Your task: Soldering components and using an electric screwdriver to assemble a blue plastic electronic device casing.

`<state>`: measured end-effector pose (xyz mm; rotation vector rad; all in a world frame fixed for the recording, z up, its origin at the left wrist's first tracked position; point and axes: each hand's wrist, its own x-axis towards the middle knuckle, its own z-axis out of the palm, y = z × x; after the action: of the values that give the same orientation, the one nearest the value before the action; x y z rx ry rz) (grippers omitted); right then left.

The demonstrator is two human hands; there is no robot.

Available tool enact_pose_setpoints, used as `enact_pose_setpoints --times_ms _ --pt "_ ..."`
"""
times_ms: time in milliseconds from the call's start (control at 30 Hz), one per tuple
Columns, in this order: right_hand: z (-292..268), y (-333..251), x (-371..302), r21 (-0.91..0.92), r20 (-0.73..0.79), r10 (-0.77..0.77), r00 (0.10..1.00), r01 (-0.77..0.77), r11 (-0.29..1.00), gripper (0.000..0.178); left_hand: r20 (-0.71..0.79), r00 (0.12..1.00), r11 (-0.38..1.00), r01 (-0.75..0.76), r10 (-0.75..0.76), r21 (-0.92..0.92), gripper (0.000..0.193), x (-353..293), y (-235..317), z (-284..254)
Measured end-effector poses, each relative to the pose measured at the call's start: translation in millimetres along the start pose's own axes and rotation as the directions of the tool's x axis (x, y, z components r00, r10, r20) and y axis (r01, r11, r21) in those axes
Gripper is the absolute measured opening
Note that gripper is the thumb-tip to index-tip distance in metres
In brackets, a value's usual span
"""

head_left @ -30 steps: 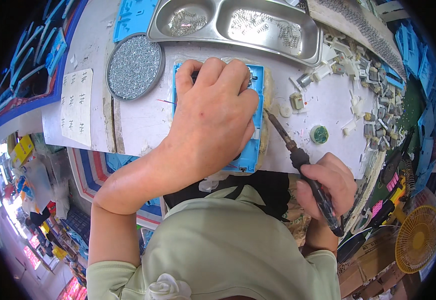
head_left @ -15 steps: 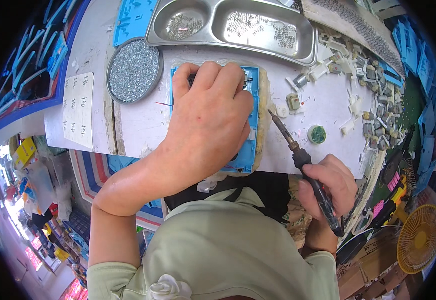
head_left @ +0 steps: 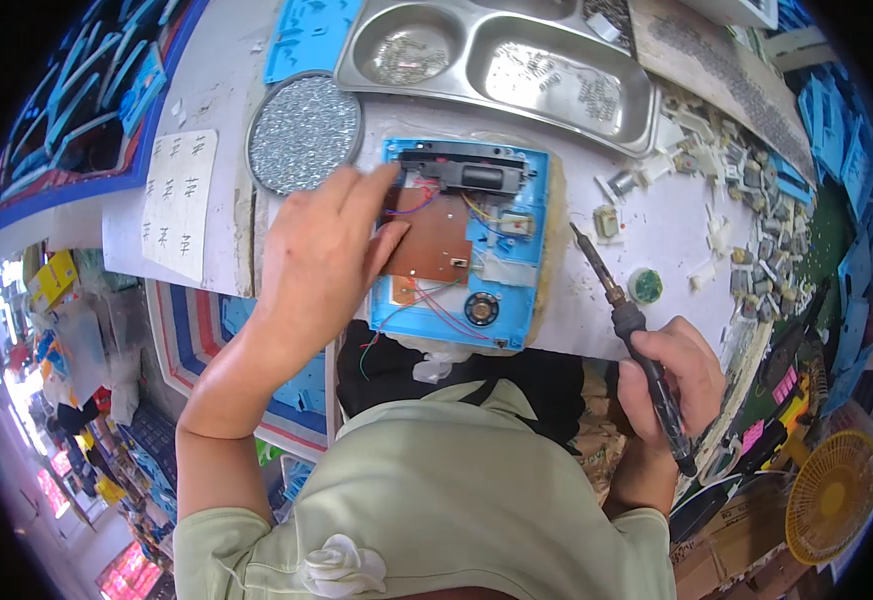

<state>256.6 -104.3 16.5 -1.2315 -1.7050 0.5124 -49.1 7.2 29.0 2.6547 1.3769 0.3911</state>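
A blue plastic housing (head_left: 456,325) lies on the table before me with its inside showing. In it are a brown circuit board (head_left: 431,235), a black long module (head_left: 476,175) along the far edge, a small round speaker (head_left: 482,309) and thin coloured wires (head_left: 446,310). My left hand (head_left: 316,250) reaches over the housing's left edge, fingers bent, thumb apart from the index finger, close to a blue and red wire. Held in my right hand (head_left: 681,375) is a soldering iron (head_left: 628,318), its tip pointing up and left, to the right of the housing.
A round dish of small metal screws (head_left: 306,135) stands at the far left, beside a metal tray (head_left: 496,105) with springs. Small motors and white parts (head_left: 746,235) are heaped at the right. A small green round piece (head_left: 645,286) lies near the iron. A marked paper (head_left: 178,205) lies left.
My left hand has moved left off the middle of the housing, uncovering the board, wires and speaker. My right hand still holds the iron. The whole view has shifted slightly.
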Motion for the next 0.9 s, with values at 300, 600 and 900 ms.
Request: enact_pose_setpoints --times_ms 300,600,900 --pt "27.5 -7.3 22.9 0.059 -0.09 -0.044 0.995 0.05 0.997 0.028 -0.29 0.954 0.904 -0.189 0.076 -0.383 0.018 14.5 -1.3 21.3" --pt "95.0 -7.8 60.5 0.353 -0.04 0.238 0.971 -0.209 0.912 0.057 0.17 0.95 0.225 0.232 -0.263 -0.946 0.004 14.6 12.2 42.0" --pt "115.4 -1.2 84.4 0.266 -0.105 0.203 0.973 -0.17 0.949 0.05 0.116 0.97 0.431 0.199 -0.212 -0.88 0.005 17.0 5.8 30.3"
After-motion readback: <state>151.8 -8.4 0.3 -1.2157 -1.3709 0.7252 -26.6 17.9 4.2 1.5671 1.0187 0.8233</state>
